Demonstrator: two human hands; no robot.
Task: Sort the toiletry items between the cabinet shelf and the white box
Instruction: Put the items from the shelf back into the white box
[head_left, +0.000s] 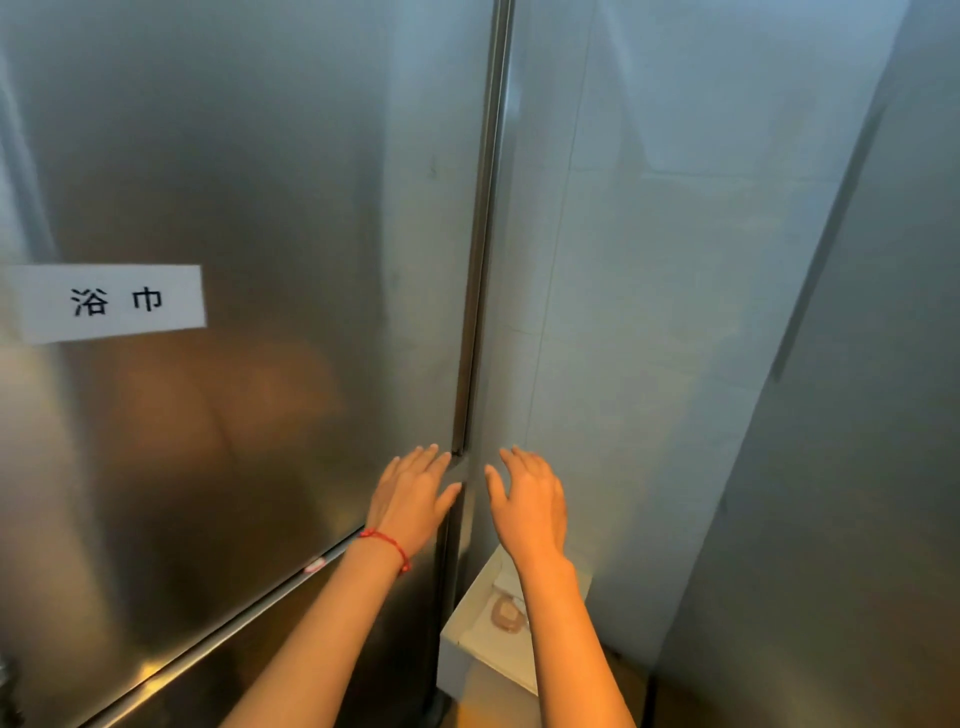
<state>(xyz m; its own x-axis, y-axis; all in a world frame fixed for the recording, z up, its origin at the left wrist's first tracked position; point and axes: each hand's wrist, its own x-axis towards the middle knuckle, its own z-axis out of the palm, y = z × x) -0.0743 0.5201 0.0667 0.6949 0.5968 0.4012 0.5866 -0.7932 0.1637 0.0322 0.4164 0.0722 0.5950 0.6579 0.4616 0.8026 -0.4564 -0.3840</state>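
Observation:
Two brushed steel cabinet doors fill the view, the left door (260, 208) and the right door (649, 260), meeting at a vertical seam (480, 260). My left hand (413, 499), with a red string at the wrist, lies flat with straight fingers on the left door's lower right corner. My right hand (527, 501) has spread fingers against the right door beside the seam. Below my right forearm stands a white box (467, 639) with a small tan packet (506, 613) inside. The cabinet shelf is hidden behind the doors.
A white paper label (111, 301) with black characters is stuck on the left door. A lower steel panel (208, 675) runs under the left door. A further steel panel (857, 467) stands at the right.

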